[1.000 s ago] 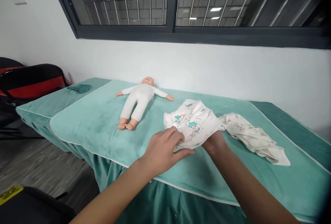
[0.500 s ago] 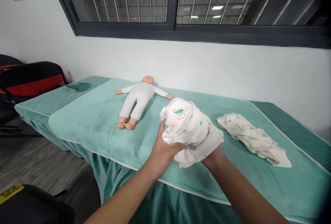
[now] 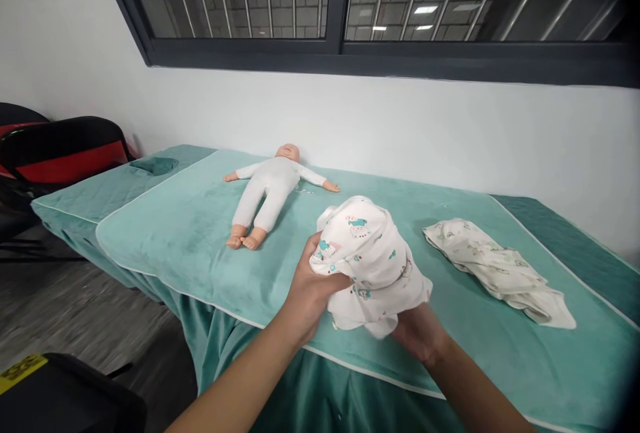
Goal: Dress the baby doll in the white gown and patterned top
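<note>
I hold a white baby garment with small teal and red prints, bunched up above the green towel. My left hand grips its left side with the fingers closed on the cloth. My right hand is under the garment, mostly covered by it and clutching the fabric from below. A baby doll in a white bodysuit lies on its back at the far side, arms spread. A second printed garment lies crumpled to the right.
The table is draped in teal cloth and stands against a white wall under a dark barred window. Black and red chairs stand at the left. A black object with a yellow label sits at the lower left.
The printed garment went from lying on the towel to being lifted and bunched between both hands. My right hand has slid further beneath it, and the bundle has come slightly toward me.
</note>
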{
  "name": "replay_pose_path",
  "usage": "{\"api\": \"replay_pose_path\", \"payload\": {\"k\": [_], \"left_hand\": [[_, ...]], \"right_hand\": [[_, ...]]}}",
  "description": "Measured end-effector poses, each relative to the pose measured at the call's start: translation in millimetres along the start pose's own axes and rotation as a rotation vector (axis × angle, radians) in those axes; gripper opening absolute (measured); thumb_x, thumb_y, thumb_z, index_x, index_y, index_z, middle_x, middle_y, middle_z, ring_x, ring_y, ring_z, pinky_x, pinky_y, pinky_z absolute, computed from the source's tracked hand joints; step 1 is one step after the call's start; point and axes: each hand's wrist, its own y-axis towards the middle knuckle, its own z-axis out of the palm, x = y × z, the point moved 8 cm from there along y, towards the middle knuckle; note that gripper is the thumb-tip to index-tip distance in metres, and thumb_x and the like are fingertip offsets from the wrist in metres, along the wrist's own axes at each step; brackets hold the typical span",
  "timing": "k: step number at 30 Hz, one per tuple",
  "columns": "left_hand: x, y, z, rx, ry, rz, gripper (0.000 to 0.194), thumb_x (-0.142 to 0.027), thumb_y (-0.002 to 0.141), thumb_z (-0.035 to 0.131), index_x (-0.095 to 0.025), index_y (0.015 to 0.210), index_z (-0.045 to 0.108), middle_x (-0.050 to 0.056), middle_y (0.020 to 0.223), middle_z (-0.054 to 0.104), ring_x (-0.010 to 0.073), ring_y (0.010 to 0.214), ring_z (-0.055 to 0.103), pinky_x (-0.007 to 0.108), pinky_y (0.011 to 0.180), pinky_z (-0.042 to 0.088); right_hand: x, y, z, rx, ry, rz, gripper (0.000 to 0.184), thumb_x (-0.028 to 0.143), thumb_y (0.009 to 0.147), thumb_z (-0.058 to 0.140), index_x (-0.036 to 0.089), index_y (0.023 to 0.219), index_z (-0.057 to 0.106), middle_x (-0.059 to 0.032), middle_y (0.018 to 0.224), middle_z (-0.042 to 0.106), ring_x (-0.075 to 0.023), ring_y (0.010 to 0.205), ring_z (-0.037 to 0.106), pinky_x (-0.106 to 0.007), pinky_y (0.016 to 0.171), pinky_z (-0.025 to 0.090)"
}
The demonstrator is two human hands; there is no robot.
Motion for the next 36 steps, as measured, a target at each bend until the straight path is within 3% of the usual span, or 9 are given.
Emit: {"api": "replay_pose_path", "payload": {"k": [3,5,7,10,15,18,26,33,36], "left_hand": [[7.9,1.9,-4.1,0.006,0.129,0.012,0.067,-0.014,0.063,0.081,-0.024,0.124,0.056,0.004,0.112,0.069,0.0214,0.101,0.064,0.03,0.087,0.049],[13.3,3.8,-6.6,0.02,0.24,0.047,0.063,-0.014,0.065,0.079,-0.024,0.123,0.056,0.002,0.111,0.068,0.02,0.102,0.062,0.029,0.088,0.048],[20.1,5.2,-7.0,0.048,0.312,0.058,0.061,-0.013,0.068,0.076,-0.025,0.124,0.055,0.002,0.113,0.067,0.0197,0.103,0.062,0.029,0.089,0.048],[27.7,4.7,-1.6,0.119,0.318,0.032,0.065,-0.015,0.07,0.077,-0.025,0.129,0.053,0.004,0.12,0.066,0.0211,0.108,0.062,0.031,0.092,0.048],[33.8,-2.5,11.5,0.206,0.194,-0.168,0.074,-0.029,0.072,0.083,-0.026,0.136,0.046,0.009,0.134,0.063,0.0263,0.12,0.06,0.038,0.099,0.049],[37.0,-2.7,6.9,0.111,0.18,-0.228,0.067,-0.036,0.074,0.081,-0.024,0.132,0.049,0.01,0.125,0.068,0.0256,0.109,0.066,0.038,0.093,0.052],[54.7,-1.4,-15.7,-0.115,0.147,-0.18,0.053,-0.037,0.068,0.085,-0.019,0.107,0.054,0.004,0.089,0.072,0.0176,0.078,0.067,0.031,0.075,0.055],[55.3,-4.6,-36.9,-0.211,0.067,-0.129,0.052,-0.037,0.067,0.085,-0.019,0.108,0.058,0.003,0.09,0.074,0.0178,0.077,0.069,0.028,0.072,0.054],[47.9,-14.1,-60.3,-0.324,-0.003,-0.072,0.056,-0.036,0.068,0.085,-0.019,0.114,0.058,0.005,0.097,0.075,0.0203,0.083,0.071,0.032,0.077,0.056]], "right_hand": [[-1.8,-7.4,6.5,0.135,0.103,0.137,0.067,0.074,0.092,0.029,0.03,0.133,0.06,-0.0089,0.123,0.07,-0.0289,0.116,0.064,-0.048,0.091,0.054],[6.6,-8.1,4.3,0.14,0.114,0.118,0.077,0.081,0.088,0.024,0.032,0.14,0.054,-0.0081,0.131,0.066,-0.0303,0.122,0.061,-0.051,0.095,0.051],[12.3,-7.6,1.9,0.13,0.088,0.093,0.07,0.076,0.087,0.041,0.034,0.144,0.049,-0.0065,0.138,0.062,-0.0306,0.126,0.058,-0.05,0.099,0.049],[11.4,-6.2,-1.7,0.094,0.092,0.092,0.072,0.05,0.083,0.07,0.034,0.148,0.043,-0.0073,0.141,0.06,-0.0315,0.124,0.06,-0.049,0.101,0.049],[10.2,-6.2,-8.6,-0.012,0.074,0.094,0.073,0.043,0.08,0.075,0.032,0.146,0.047,-0.0097,0.135,0.064,-0.0327,0.117,0.064,-0.051,0.098,0.051],[14.4,-8.0,-5.8,-0.023,0.009,0.064,0.067,0.042,0.077,0.078,0.03,0.139,0.054,-0.0098,0.131,0.066,-0.0325,0.114,0.065,-0.049,0.095,0.053],[4.6,-6.1,-0.5,-0.023,-0.141,-0.026,0.05,0.046,0.08,0.075,0.03,0.126,0.063,-0.0059,0.13,0.067,-0.0301,0.109,0.066,-0.044,0.089,0.055],[7.5,2.3,5.5,0.096,-0.322,-0.026,0.054,0.05,0.088,0.065,0.032,0.138,0.054,-0.0056,0.142,0.057,-0.0292,0.127,0.056,-0.044,0.103,0.049],[11.2,8.8,-14.6,0.031,-0.463,-0.056,0.053,0.057,0.092,0.053,0.032,0.138,0.051,-0.0067,0.143,0.056,-0.0281,0.124,0.058,-0.043,0.099,0.052]]}}
